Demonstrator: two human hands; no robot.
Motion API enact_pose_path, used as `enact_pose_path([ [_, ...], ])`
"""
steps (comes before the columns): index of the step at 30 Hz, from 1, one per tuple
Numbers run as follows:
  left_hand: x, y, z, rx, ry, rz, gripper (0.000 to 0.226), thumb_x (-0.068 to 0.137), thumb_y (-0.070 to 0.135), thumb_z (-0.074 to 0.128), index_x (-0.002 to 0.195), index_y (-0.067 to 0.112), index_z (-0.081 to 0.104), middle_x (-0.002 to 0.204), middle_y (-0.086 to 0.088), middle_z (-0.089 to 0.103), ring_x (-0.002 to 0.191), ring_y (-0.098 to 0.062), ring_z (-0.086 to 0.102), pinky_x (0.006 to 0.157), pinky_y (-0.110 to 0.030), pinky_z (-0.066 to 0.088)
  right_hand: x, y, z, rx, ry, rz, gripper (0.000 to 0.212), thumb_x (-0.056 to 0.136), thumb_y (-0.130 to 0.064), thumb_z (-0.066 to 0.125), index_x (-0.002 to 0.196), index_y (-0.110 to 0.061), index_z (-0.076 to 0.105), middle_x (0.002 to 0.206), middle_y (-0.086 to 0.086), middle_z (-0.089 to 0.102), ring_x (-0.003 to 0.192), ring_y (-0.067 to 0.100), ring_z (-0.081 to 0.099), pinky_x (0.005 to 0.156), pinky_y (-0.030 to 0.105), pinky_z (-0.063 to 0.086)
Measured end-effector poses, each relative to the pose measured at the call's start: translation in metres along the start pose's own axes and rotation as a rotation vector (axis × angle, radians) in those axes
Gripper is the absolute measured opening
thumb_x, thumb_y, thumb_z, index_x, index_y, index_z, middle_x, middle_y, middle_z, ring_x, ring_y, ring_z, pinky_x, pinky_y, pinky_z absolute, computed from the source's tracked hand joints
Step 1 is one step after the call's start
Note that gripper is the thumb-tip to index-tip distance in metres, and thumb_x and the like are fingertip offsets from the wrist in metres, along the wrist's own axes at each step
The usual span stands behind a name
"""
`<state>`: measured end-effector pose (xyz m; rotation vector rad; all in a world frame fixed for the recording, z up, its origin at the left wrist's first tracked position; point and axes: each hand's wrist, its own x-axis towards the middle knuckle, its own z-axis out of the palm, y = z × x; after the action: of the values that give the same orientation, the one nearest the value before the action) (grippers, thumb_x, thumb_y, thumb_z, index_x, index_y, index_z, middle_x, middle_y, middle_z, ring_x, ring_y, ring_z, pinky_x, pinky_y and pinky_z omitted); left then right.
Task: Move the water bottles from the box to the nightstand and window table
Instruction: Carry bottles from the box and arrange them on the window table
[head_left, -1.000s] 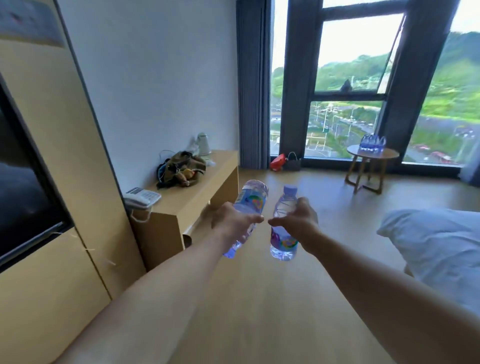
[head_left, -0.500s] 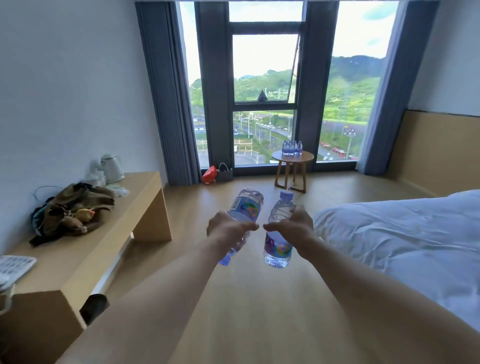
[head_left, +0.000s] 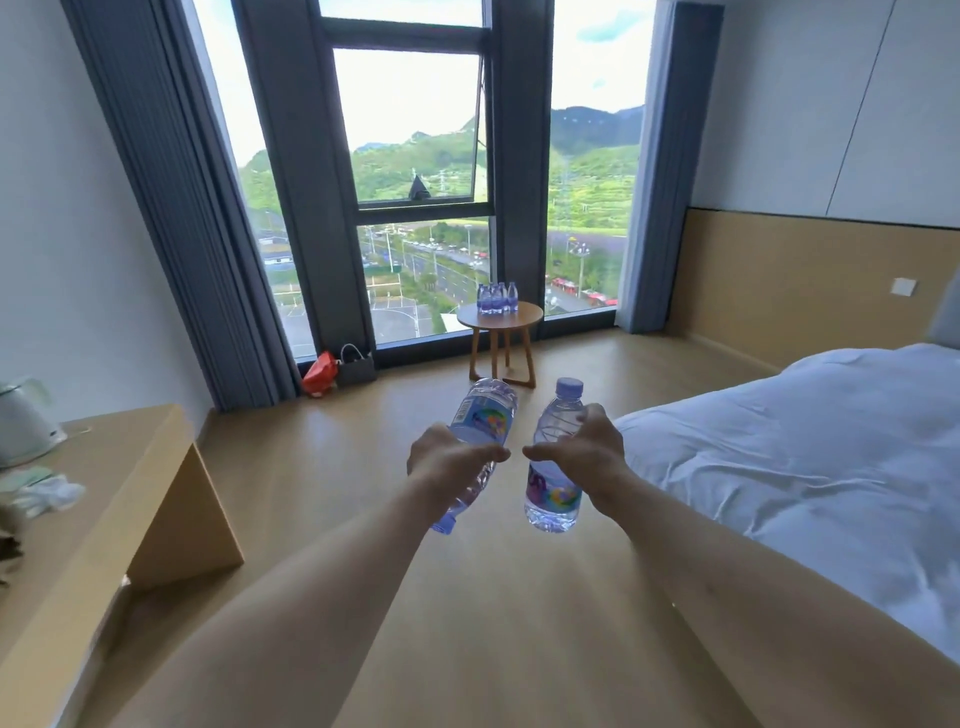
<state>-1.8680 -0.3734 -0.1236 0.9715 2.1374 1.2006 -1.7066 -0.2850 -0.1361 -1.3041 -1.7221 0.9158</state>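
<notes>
Window table (head_left: 500, 315) nearer, left bottle's (head_left: 480, 423) cap hidden

Two clear plastic water bottles w/ colourful labels are held up above the wood floor, side by side but apart. The left bottle (head_left: 479, 434) is gripped at mid-body and is inverted, tilted, base up and away, cap end down toward the camera; the right bottle (head_left: 556, 467) is held approx. upright, pale purple cap on top. A cluster of similar bottles (head_left: 497, 298) is stood upright on the round wooden window table (head_left: 500, 317), towards its far edge by the glass.
</notes>
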Motion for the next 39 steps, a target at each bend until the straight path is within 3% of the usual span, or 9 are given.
enact_pose_path([
  [4,0.070,0.007,0.017,-0.014,-0.044,-0.006,0.065,0.055,0.049,0.094,0.099,0.016,0.058,0.080,-0.013,0.073,0.045,-0.018,0.069,0.044,-0.023,0.052,0.066,0.013,0.022,-0.006,0.002,0.011,0.073,0.061,-0.033,0.098,0.110,-0.020,0.045,0.085,-0.009,0.053,0.084,0.015,0.057,0.068,0.025,0.048],
  [11,0.215,0.034,0.060,0.008,-0.043,0.030,0.066,0.052,0.047,0.094,0.100,0.015,0.061,0.086,-0.013,0.072,0.060,-0.025,0.072,0.055,-0.034,0.062,0.218,0.040,0.063,0.018,0.003,0.017,0.071,0.058,-0.032,0.099,0.107,-0.021,0.048,0.085,-0.009,0.055,0.077,0.009,0.055,0.068,0.027,0.049],
  [15,0.299,0.067,0.082,0.000,-0.017,-0.006,0.065,0.054,0.048,0.094,0.100,0.016,0.061,0.087,-0.011,0.072,0.064,-0.024,0.073,0.056,-0.033,0.063,0.309,0.039,0.074,0.030,-0.023,0.034,0.071,0.058,-0.032,0.099,0.107,-0.021,0.049,0.086,-0.009,0.055,0.077,0.006,0.054,0.057,0.020,0.039],
  [18,0.358,0.086,0.096,-0.023,-0.010,-0.025,0.065,0.054,0.048,0.095,0.100,0.016,0.062,0.087,-0.012,0.072,0.066,-0.025,0.074,0.060,-0.039,0.065,0.373,0.038,0.082,0.017,-0.038,0.036,0.071,0.059,-0.032,0.098,0.109,-0.018,0.050,0.088,-0.006,0.056,0.085,0.016,0.058,0.059,0.021,0.040],
  [24,0.470,0.100,0.117,-0.017,-0.009,-0.058,0.065,0.053,0.049,0.096,0.099,0.017,0.062,0.088,-0.010,0.072,0.068,-0.025,0.075,0.062,-0.040,0.066,0.481,0.039,0.118,0.002,-0.073,0.072,0.071,0.063,-0.030,0.097,0.113,-0.017,0.050,0.095,0.000,0.059,0.088,0.018,0.058,0.060,0.021,0.040],
  [30,0.577,0.099,0.129,-0.017,-0.040,-0.041,0.064,0.055,0.051,0.094,0.099,0.018,0.063,0.085,-0.010,0.073,0.063,-0.022,0.074,0.054,-0.030,0.062,0.571,0.040,0.161,-0.028,-0.060,0.108,0.072,0.059,-0.027,0.099,0.113,-0.012,0.054,0.102,0.007,0.063,0.097,0.025,0.062,0.080,0.034,0.052],
  [35,0.695,0.107,0.128,-0.007,-0.105,-0.036,0.064,0.052,0.053,0.092,0.098,0.018,0.065,0.078,-0.010,0.074,0.052,-0.018,0.072,0.047,-0.024,0.055,0.665,0.029,0.211,0.008,-0.013,0.124,0.068,0.057,-0.024,0.099,0.106,-0.014,0.053,0.093,0.004,0.062,0.082,0.017,0.059,0.070,0.030,0.048],
  [39,0.782,0.123,0.119,-0.031,-0.125,-0.037,0.058,0.056,0.049,0.094,0.094,0.016,0.065,0.076,-0.010,0.074,0.047,-0.016,0.069,0.044,-0.022,0.052,0.732,0.015,0.246,0.020,0.021,0.149,0.067,0.055,-0.023,0.100,0.102,-0.015,0.054,0.090,0.002,0.062,0.082,0.017,0.060,0.068,0.030,0.048],
])
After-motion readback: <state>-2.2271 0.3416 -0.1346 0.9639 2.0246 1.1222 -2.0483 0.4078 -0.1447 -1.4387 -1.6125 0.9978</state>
